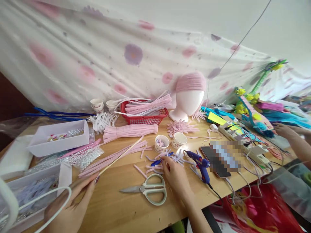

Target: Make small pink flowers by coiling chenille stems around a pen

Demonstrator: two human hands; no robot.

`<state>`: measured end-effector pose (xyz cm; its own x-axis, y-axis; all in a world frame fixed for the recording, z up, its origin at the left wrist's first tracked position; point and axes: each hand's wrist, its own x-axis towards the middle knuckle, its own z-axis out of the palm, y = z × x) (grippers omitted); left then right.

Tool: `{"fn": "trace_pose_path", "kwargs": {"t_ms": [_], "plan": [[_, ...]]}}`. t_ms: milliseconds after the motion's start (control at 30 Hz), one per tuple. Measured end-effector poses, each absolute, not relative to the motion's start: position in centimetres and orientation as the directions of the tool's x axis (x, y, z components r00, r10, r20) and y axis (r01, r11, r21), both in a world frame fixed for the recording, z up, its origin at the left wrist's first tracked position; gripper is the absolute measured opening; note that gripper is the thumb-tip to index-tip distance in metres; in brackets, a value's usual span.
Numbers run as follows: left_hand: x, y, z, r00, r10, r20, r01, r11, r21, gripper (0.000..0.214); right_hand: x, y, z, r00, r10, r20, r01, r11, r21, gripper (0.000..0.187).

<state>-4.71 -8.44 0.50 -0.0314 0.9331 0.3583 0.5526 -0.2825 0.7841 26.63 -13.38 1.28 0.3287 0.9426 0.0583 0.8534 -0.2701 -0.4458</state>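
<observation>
My left hand (pixel 73 202) is at the lower left, thumb and forefinger pinched on one end of a thin pale-yellow strip (pixel 120 156). The strip slants up and away over loose pink pipe cleaners (pixel 107 161). Right of centre, my right hand (pixel 176 173) reaches down to the table with fingers drawn together among short cut lilac and pink pieces. A blue pen (pixel 157 161) lies at its fingertips; whether they grip anything is hidden. Scissors (pixel 154 189) with pale green handles rest between my hands. A blue glue gun (pixel 201 166) lies right of my right hand.
Two paper cups (pixel 162 147) stand beyond my right hand, one holding cut pieces. Behind are a red basket (pixel 145 120) and a foam head (pixel 189 100). White boxes (pixel 58 147) stand left. Phones, power strips (pixel 255 155) and another person's hand (pixel 284 131) are right.
</observation>
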Motion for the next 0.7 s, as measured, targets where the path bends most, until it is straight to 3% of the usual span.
{"fn": "trace_pose_path", "kwargs": {"t_ms": [67,133,300,433,600,700], "plan": [[-3.5,-7.3,2.5,0.011,0.891,0.453,0.634,-0.357,0.686,0.017,26.3,-12.9,1.2,0.33,0.943,0.038,0.86,-0.284,-0.425,0.025],[-2.3,-6.1,3.6,0.032,0.891,0.453,0.657,-0.36,0.662,0.019,26.2,-12.6,1.2,0.322,0.947,0.022,0.87,-0.286,-0.402,0.023],[-0.8,-3.2,3.3,-0.032,0.959,0.282,0.683,-0.185,0.706,0.023,26.3,-12.1,1.2,0.375,0.927,0.008,0.872,-0.35,-0.341,0.025],[-0.8,-1.1,2.8,-0.021,0.979,0.2,0.804,-0.102,0.586,0.03,26.4,-12.0,0.9,0.443,0.897,-0.005,0.842,-0.418,-0.341,0.018],[-0.5,-0.3,1.7,0.248,0.834,0.493,0.829,-0.446,0.337,0.034,26.4,-12.0,0.7,0.505,0.863,-0.037,0.788,-0.478,-0.387,0.012],[-0.2,-0.5,-0.1,0.395,0.799,0.453,0.75,-0.565,0.343,0.03,26.4,-12.0,0.9,0.538,0.842,-0.043,0.759,-0.506,-0.41,0.015]]}}
